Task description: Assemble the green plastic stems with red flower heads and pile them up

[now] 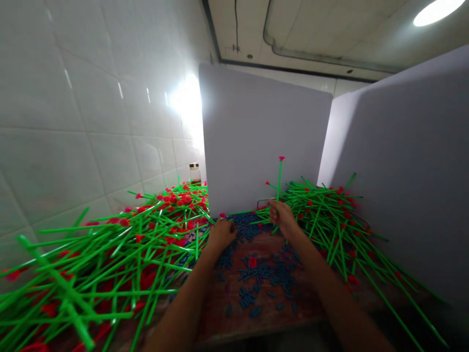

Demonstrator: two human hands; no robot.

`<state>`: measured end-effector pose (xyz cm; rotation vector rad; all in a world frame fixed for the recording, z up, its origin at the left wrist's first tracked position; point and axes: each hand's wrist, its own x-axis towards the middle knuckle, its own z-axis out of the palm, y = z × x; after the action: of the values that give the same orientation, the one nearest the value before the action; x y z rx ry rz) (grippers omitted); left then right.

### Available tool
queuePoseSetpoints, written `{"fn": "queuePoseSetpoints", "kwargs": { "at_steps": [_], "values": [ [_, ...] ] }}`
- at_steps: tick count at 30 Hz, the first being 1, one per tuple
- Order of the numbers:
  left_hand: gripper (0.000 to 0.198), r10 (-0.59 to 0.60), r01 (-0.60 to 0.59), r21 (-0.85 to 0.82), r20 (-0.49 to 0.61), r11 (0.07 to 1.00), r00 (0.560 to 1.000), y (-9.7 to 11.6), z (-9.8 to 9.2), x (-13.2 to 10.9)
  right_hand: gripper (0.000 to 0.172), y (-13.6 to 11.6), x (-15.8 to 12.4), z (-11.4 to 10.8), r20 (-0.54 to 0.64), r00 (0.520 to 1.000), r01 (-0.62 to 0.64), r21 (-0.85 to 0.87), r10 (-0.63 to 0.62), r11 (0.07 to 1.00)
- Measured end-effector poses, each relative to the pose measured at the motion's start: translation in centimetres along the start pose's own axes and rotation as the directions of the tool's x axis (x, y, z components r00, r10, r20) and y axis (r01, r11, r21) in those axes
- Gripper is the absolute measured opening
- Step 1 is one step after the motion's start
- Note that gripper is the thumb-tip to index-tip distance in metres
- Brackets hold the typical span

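Note:
My right hand is closed around a green plastic stick, which stands nearly upright with a red flared cup at its top. To the left, my left hand has its fingers curled in, low over the small blue cylinders. What those fingers hold, if anything, is hidden. A red cup shows just beyond the left knuckles; whether it touches the hand I cannot tell. Nearer me, another red cup sits among scattered blue pieces on the reddish tabletop.
A large heap of green sticks with red cups lies on the left, against the tiled wall. A second heap is at the right. Pale panels stand behind and to the right. A jar is at the back left.

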<state>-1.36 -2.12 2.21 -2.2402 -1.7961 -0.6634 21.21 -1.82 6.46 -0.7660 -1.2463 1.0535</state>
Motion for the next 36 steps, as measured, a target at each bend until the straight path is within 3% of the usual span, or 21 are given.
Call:
{"fn": "queuePoseSetpoints", "kwargs": {
  "at_steps": [2, 4, 7, 11, 13, 16, 18, 20, 23, 26, 29, 33, 36],
  "values": [
    [0.023, 0.017, -0.016, 0.021, -0.016, 1.000, 1.000, -0.2, 0.1, 0.1, 0.042, -2.1, 1.3, -0.3, -0.132, 0.988, 0.088, 0.081, -0.077, 0.993],
    [0.023, 0.015, -0.012, 0.061, -0.049, 0.998, 0.999, -0.2, 0.1, 0.0, 0.061, -2.6, 1.8, -0.3, -0.200, 0.973, 0.116, -0.011, -0.116, 0.993],
    [0.026, -0.025, 0.033, 0.155, -0.052, 0.987, 0.998, 0.0, 0.2, -0.3, 0.074, -0.6, 1.4, 0.1, -0.098, 0.987, 0.099, -0.246, -0.126, 0.964],
    [0.037, -0.094, 0.080, 0.251, 0.044, 0.965, 0.995, 0.3, 0.4, -0.4, 0.041, 3.4, 0.5, 0.2, 0.132, 0.975, 0.221, -0.566, -0.178, 0.794],
    [0.038, -0.082, 0.057, 0.278, 0.079, 0.959, 0.994, 0.3, 0.1, -0.1, 0.028, 4.6, 0.2, -0.1, 0.181, 0.969, 0.246, -0.689, -0.168, 0.681],
    [0.037, -0.075, 0.058, 0.298, 0.044, 0.953, 0.996, 0.3, -0.7, 0.7, 0.023, 5.4, -0.4, -0.7, 0.201, 0.966, 0.259, -0.806, -0.166, 0.532],
    [0.033, -0.137, 0.132, 0.305, -0.006, 0.943, 0.991, 0.1, -1.0, 1.1, 0.022, 5.5, -1.0, -1.2, 0.247, 0.951, 0.306, -0.839, -0.186, 0.450],
    [0.031, -0.235, 0.230, 0.301, -0.020, 0.925, 0.972, -0.1, -1.0, 1.2, 0.020, 5.4, -1.6, -1.5, 0.292, 0.936, 0.349, -0.839, -0.196, 0.418],
    [0.029, -0.321, 0.306, 0.257, 0.016, 0.917, 0.947, -0.6, -0.7, 1.2, 0.019, 5.4, -1.9, -1.6, 0.297, 0.937, 0.348, -0.818, -0.181, 0.458],
    [0.027, -0.250, 0.250, 0.175, -0.022, 0.952, 0.968, -0.7, -1.1, 1.2, 0.019, 5.8, -1.7, -1.5, 0.288, 0.942, 0.336, -0.798, -0.174, 0.500],
    [0.025, -0.075, 0.092, 0.110, -0.150, 0.990, 0.986, -0.2, -2.0, 1.2, 0.019, 6.4, -1.7, -1.2, 0.313, 0.931, 0.364, -0.782, -0.186, 0.507],
    [0.024, 0.154, -0.135, 0.081, -0.307, 0.987, 0.939, 1.7, -2.8, 0.7, 0.020, 6.9, -2.0, -0.9, 0.365, 0.909, 0.415, -0.756, -0.199, 0.507],
    [0.024, 0.285, -0.278, 0.065, -0.282, 0.958, 0.916, 3.7, -2.6, 0.2, 0.022, 7.0, -2.2, -0.8, 0.372, 0.901, 0.432, -0.721, -0.224, 0.541]
  ]
}}
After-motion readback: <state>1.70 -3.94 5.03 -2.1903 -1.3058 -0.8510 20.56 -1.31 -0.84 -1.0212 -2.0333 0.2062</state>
